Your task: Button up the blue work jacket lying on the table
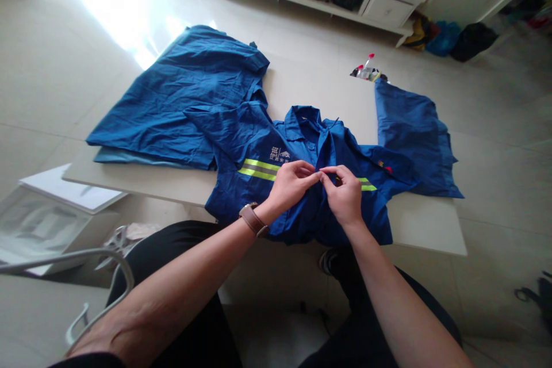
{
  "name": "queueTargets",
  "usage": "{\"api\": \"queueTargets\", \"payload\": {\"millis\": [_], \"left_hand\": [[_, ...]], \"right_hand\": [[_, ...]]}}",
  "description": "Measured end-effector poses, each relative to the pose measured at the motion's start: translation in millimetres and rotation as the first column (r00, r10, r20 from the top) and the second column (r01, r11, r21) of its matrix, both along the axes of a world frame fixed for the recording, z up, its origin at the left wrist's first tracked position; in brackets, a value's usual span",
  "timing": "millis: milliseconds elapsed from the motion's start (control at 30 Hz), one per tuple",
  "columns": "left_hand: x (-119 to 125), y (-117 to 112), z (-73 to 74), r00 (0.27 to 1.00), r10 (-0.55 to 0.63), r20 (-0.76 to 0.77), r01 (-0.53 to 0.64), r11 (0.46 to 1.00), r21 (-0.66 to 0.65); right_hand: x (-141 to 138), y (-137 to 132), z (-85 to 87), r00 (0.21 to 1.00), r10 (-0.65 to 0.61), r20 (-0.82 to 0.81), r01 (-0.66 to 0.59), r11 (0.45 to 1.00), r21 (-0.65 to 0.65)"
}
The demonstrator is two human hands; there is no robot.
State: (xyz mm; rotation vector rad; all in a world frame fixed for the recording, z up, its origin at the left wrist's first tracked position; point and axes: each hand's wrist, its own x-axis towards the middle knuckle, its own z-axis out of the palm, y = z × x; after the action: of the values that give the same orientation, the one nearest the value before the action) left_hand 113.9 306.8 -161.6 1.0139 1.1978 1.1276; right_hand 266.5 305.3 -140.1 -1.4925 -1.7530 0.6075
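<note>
Black-trousered knees (181,299) sit closest, with both forearms reaching out over them to the low desk (426,224). The left hand (290,184) — a brown-strapped watch (253,219) on its wrist — and the right hand (344,194) meet at the front opening of a blue work jacket (302,184) with a yellow reflective stripe, each grip pinching the fabric edge between fingertips. The jacket lies spread at the desk's near edge; another blue garment (181,98) lies behind on the left.

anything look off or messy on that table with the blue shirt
The blue jacket lies rumpled, its hem over the table front edge; the second blue garment overhangs the left end. Nothing spilled or torn.
</note>
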Motion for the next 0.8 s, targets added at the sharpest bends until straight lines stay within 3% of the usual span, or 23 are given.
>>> {"api": "queueTargets", "payload": {"millis": [233, 500, 800], "left_hand": [[3.6, 0.5, -3.5, 0.987, 0.068, 0.146, -0.051, 0.992, -0.118], [4.8, -1.0, 0.9, 0.929, 0.118, 0.352, -0.024, 0.965, -0.261], [6.9, -1.8, 1.0, 0.885, 0.194, 0.422, -0.040, 0.937, -0.347]], "right_hand": [[-1.5, 0.4, 2.1, 1.000, 0.014, 0.003, -0.014, 1.000, 0.014], [-1.9, 0.5, 1.4, 1.000, 0.020, 0.006, -0.020, 1.000, 0.008], [-2.4, 1.1, -0.3, 0.999, 0.033, 0.016, -0.032, 0.999, -0.013]]}}
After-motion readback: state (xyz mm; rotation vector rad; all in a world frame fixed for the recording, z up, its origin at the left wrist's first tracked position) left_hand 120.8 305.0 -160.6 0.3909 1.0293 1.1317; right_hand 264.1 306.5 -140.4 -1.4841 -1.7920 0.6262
